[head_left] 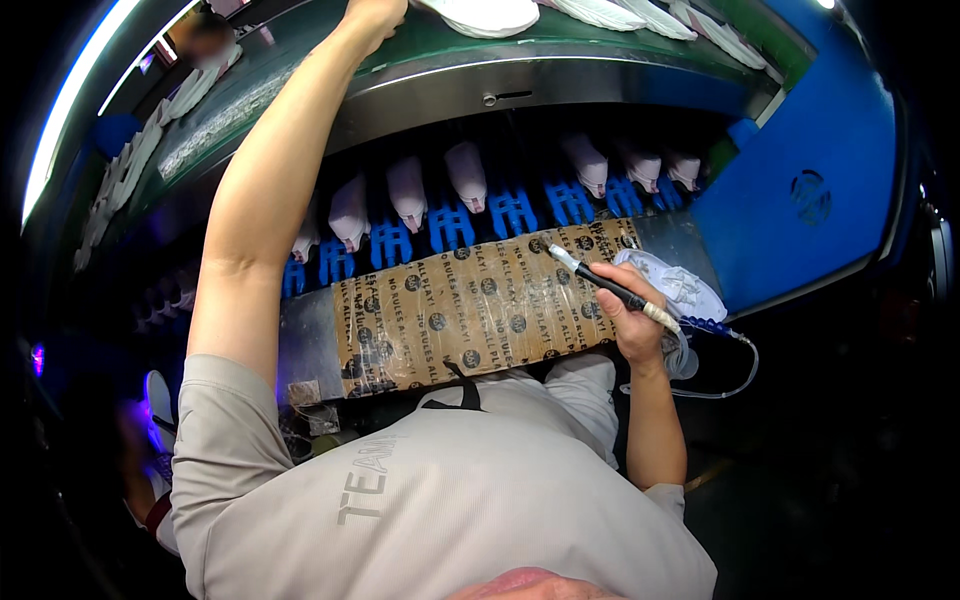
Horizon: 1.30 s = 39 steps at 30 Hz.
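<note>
My left arm stretches up to the green conveyor belt (400, 75). My left hand (374, 16) is at the top edge of the view, right beside a white shoe piece (485, 17) on the belt. Its fingers are partly cut off, so I cannot tell whether it grips that piece. In my right hand (636, 318), closed around its handle, is a black pen-shaped brush (618, 289) with a pale tip pointing up and left. A clear hose (740, 388) loops near that wrist. The brush tip hovers over a ledge covered with brown printed tape (470, 310).
White-pink shoe uppers (407, 195) hang in a row beneath the belt, above blue brackets (390, 243). More white shoe pieces (600, 12) lie along the belt. A crumpled white piece (680, 287) lies by the ledge's right end. A blue machine panel (810, 200) stands at right. Another person (205, 45) is far left.
</note>
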{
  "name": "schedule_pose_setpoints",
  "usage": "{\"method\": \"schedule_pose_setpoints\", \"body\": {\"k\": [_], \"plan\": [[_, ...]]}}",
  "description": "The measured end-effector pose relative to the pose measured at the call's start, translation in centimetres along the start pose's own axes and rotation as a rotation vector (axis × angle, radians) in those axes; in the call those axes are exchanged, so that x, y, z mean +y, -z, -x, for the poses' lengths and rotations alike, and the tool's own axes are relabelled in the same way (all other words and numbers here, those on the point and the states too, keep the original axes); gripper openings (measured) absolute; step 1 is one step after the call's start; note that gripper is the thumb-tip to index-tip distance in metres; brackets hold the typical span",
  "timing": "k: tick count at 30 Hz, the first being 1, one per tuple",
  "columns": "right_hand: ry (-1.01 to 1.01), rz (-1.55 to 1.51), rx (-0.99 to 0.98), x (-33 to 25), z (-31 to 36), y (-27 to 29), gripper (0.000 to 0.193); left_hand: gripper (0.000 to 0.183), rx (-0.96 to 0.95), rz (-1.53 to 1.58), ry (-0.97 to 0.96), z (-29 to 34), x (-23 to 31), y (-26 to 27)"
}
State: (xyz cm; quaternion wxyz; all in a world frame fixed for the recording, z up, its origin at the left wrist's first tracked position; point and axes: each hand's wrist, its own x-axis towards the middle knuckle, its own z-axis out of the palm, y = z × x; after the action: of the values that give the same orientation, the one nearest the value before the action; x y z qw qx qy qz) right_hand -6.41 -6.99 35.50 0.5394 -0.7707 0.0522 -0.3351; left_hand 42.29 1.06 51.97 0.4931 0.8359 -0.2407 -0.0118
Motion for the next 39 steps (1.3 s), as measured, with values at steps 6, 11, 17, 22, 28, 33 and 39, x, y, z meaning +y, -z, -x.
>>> {"method": "schedule_pose_setpoints", "body": {"k": [6, 11, 17, 22, 28, 33, 39], "plan": [[-0.119, 0.086, 0.021, 5.5, 2.3, -2.7, 0.029, 0.044, 0.011, -0.965, -0.049, -4.9, -8.5, 7.7], [-0.209, 0.135, -0.002, 9.5, 3.4, -5.6, 0.031, 0.044, -0.077, -1.201, 0.298, -10.6, -17.7, 18.9], [-0.299, 0.161, -0.002, 13.8, 5.4, -8.5, 0.030, 0.052, 0.261, -1.193, 0.604, -7.3, -19.3, 26.5], [-0.294, 0.233, -0.004, 15.1, 6.3, -8.3, 0.030, 0.052, 0.133, -1.358, 0.405, -7.9, -22.9, 31.6], [-0.332, 0.246, 0.007, 14.6, 6.7, -8.3, 0.031, 0.039, 0.159, -1.292, 0.207, -11.3, -25.3, 30.8], [-0.255, 0.245, -0.020, 14.9, 6.1, -8.7, 0.030, 0.030, 0.064, -1.373, 0.082, -8.3, -22.2, 29.9], [-0.357, 0.168, 0.004, 16.2, 7.2, -8.4, 0.032, 0.032, -0.036, -1.233, 0.035, -0.6, -12.1, 23.4]]}}
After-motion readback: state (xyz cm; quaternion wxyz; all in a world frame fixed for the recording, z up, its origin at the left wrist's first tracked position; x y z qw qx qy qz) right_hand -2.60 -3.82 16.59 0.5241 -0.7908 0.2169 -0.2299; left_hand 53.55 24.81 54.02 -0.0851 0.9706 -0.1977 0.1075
